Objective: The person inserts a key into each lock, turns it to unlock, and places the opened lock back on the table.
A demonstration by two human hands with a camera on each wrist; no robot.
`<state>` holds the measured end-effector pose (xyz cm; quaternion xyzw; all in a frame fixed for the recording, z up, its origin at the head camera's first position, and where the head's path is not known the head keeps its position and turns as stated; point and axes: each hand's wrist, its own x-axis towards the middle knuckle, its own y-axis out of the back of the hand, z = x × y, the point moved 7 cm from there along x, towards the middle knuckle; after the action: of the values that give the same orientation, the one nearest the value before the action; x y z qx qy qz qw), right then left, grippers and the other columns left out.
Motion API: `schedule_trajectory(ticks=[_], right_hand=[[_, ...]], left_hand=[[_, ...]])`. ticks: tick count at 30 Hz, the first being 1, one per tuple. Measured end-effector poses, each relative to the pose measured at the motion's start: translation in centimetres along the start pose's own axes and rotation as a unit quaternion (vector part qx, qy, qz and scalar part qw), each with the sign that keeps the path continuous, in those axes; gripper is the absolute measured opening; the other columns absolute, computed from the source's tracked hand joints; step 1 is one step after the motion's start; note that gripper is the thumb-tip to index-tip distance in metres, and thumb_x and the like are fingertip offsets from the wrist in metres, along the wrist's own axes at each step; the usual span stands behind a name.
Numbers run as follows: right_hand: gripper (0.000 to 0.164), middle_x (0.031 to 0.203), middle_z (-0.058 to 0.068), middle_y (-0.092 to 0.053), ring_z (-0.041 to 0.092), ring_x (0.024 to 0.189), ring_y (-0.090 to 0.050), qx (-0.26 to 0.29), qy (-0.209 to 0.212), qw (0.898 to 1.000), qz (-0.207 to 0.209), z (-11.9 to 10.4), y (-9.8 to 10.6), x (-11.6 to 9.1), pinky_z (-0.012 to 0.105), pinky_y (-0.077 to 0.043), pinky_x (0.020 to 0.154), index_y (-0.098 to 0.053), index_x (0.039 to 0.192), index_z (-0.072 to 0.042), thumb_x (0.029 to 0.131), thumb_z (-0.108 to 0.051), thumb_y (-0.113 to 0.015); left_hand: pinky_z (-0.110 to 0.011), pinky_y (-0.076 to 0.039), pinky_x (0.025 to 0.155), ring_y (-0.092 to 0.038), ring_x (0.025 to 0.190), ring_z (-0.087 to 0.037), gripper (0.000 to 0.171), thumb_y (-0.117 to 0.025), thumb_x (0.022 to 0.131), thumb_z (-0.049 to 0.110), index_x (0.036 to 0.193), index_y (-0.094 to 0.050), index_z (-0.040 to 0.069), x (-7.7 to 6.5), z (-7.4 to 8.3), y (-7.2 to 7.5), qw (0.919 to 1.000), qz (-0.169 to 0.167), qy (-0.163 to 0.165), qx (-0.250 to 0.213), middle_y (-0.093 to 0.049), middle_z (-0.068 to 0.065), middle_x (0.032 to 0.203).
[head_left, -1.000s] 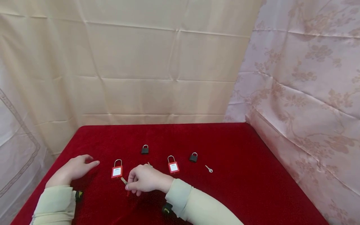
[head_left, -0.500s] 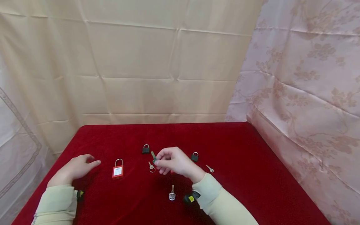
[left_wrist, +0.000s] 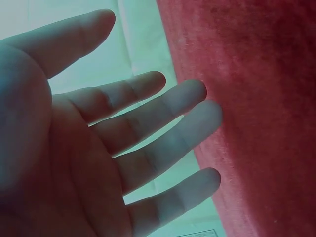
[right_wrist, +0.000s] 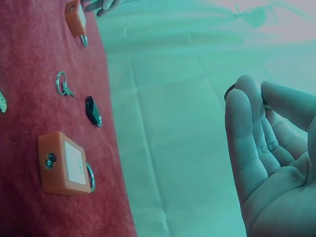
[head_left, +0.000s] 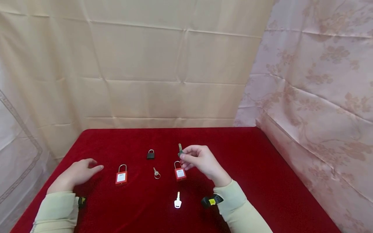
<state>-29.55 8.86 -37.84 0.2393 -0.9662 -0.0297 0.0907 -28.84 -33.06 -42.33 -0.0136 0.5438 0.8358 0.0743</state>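
My right hand [head_left: 202, 161] pinches a key [head_left: 180, 148] with a dark green head between thumb and fingers, blade pointing up and away. It is just behind a red padlock [head_left: 180, 174] with a white label, overlapping its shackle in the head view. In the right wrist view that padlock's red body [right_wrist: 51, 163] shows its keyhole end. My left hand [head_left: 77, 174] holds nothing; its fingers are relaxed, left of a second red padlock [head_left: 121, 177]. Between the red padlocks lies a small key with a ring [head_left: 156, 173]. A larger silver key [head_left: 177, 202] lies nearer the front.
A small black padlock [head_left: 150, 155] sits farther back, its shackle pointing away. The red cloth-covered table [head_left: 247, 145] meets a beige curtain [head_left: 131, 64] at the back and a floral curtain [head_left: 326, 81] on the right.
From beside the left red padlock, my right hand has carried the key rightward and back. The silver front key is now uncovered; the right black padlock and small key are now hidden. Left hand stays put.
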Motion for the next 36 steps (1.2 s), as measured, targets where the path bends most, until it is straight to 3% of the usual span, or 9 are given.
schedule_trajectory(ticks=[9, 14, 18, 25, 31, 33, 36], right_hand=[[0.017, 0.092, 0.02, -0.07, 0.02, 0.071, -0.07, 0.029, 0.007, 0.999, 0.02, 0.0, 1.1, -0.7, 0.039, -0.061, 0.069, -0.065, 0.107, 0.013, 0.095, 0.002, -0.067], [0.017, 0.095, 0.032, -0.067, 0.019, 0.072, -0.07, 0.042, 0.004, 0.999, 0.026, 0.4, 1.3, -0.9, 0.039, -0.061, 0.07, -0.064, 0.106, 0.015, 0.096, 0.002, -0.066], [0.014, 0.096, 0.038, -0.064, 0.019, 0.071, -0.07, 0.045, 0.004, 0.998, 0.035, 0.4, 1.5, -0.8, 0.038, -0.061, 0.07, -0.065, 0.105, 0.013, 0.096, 0.002, -0.066], [0.014, 0.093, 0.031, -0.067, 0.019, 0.07, -0.07, 0.055, 0.0, 0.998, 0.043, 0.6, 1.7, -0.7, 0.038, -0.061, 0.069, -0.064, 0.104, 0.013, 0.095, 0.002, -0.067], [0.015, 0.088, 0.017, -0.071, 0.019, 0.07, -0.07, 0.05, -0.005, 0.998, 0.049, 1.1, 1.9, -0.5, 0.038, -0.061, 0.069, -0.065, 0.105, 0.013, 0.096, 0.001, -0.067], [0.015, 0.089, 0.021, -0.07, 0.019, 0.07, -0.07, 0.05, -0.004, 0.998, 0.047, 1.2, 1.9, -0.4, 0.038, -0.061, 0.069, -0.065, 0.105, 0.013, 0.096, 0.001, -0.067], [0.015, 0.093, 0.032, -0.066, 0.019, 0.07, -0.07, 0.051, -0.001, 0.998, 0.045, 1.3, 1.8, -0.2, 0.039, -0.061, 0.07, -0.065, 0.104, 0.013, 0.096, 0.001, -0.067]], left_hand=[[-0.064, -0.049, 0.083, -0.058, 0.106, -0.05, 0.06, -0.063, 0.099, 0.04, 0.128, -0.057, -0.012, -0.6, 1.7, 1.1, 0.9996, 0.027, -0.009, -0.004, -0.062, -0.033, 0.118], [-0.061, -0.05, 0.083, -0.062, 0.104, -0.046, 0.056, -0.065, 0.098, 0.04, 0.124, -0.063, -0.01, -0.7, 3.1, 1.3, 0.9991, 0.032, -0.027, -0.012, -0.066, -0.027, 0.114], [-0.057, -0.052, 0.083, -0.065, 0.099, -0.04, 0.056, -0.067, 0.096, 0.043, 0.119, -0.067, -0.008, -0.5, 4.5, 0.9, 0.9989, 0.004, -0.045, -0.01, -0.07, -0.021, 0.109], [-0.048, -0.055, 0.075, -0.065, 0.086, -0.025, 0.049, -0.073, 0.091, 0.041, 0.108, -0.071, -0.004, 0.2, 6.3, -0.8, 0.9974, -0.06, -0.037, -0.014, -0.07, -0.009, 0.097], [-0.034, -0.045, 0.057, -0.054, 0.058, -0.016, 0.037, -0.073, 0.09, 0.037, 0.073, -0.067, 0.004, 0.8, 6.8, -2.6, 0.9957, -0.087, -0.01, -0.03, -0.061, -0.005, 0.063], [-0.031, -0.04, 0.054, -0.05, 0.052, -0.015, 0.041, -0.074, 0.089, 0.037, 0.065, -0.062, 0.006, 0.9, 6.6, -3.1, 0.9949, -0.094, 0.005, -0.037, -0.058, -0.005, 0.057], [-0.031, -0.04, 0.053, -0.053, 0.051, -0.016, 0.04, -0.076, 0.087, 0.037, 0.066, -0.061, 0.007, 1.0, 6.4, -3.6, 0.9942, -0.101, 0.018, -0.033, -0.059, -0.006, 0.058]])
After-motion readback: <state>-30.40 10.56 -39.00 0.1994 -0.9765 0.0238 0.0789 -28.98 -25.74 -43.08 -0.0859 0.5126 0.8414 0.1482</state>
